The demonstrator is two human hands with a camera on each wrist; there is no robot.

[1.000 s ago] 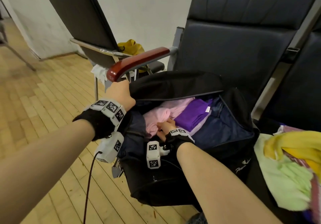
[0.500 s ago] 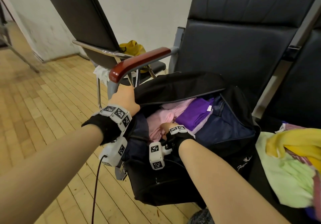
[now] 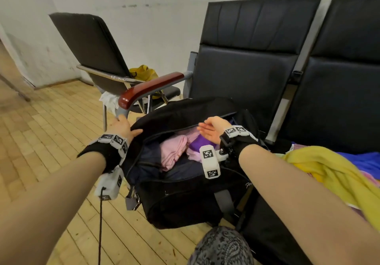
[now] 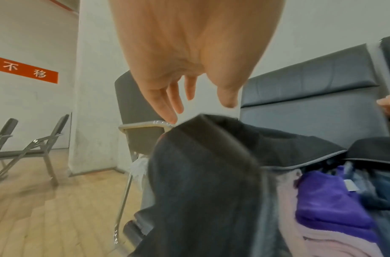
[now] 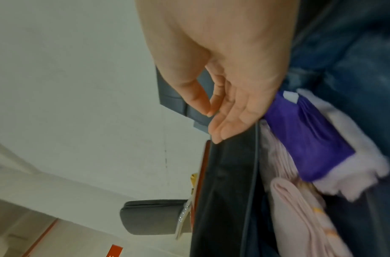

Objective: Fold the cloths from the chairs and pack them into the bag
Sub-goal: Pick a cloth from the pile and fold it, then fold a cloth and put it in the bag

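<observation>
The black bag (image 3: pixel 185 192) lies unzipped on the seat of the near chair. Inside it sit a folded pink cloth (image 3: pixel 172 151) and a folded purple cloth (image 3: pixel 195 144) on a pale lilac one; both also show in the right wrist view, pink cloth (image 5: pixel 299 208) and purple cloth (image 5: pixel 308 139). My left hand (image 3: pixel 123 126) hovers at the left end of the bag's flap (image 4: pixel 211 147) with fingers (image 4: pixel 176 104) spread and nothing in them. My right hand (image 3: pixel 211 130) is open above the bag's mouth, palm turned left, fingers (image 5: pixel 224 127) straight by the flap's edge.
A heap of loose cloths, yellow (image 3: pixel 329 174) on top with blue (image 3: pixel 366 158) behind, lies on the seat to my right. A red armrest (image 3: pixel 150 88) juts out left of the bag. The far chair (image 3: pixel 92 49) holds a yellow cloth (image 3: pixel 144 73) and a white one (image 3: pixel 109 100). Wooden floor lies to the left.
My right hand came up out of the bag, off the pink cloth, and opened. My left hand let go of the bag's flap and spread its fingers. The view tilted upward.
</observation>
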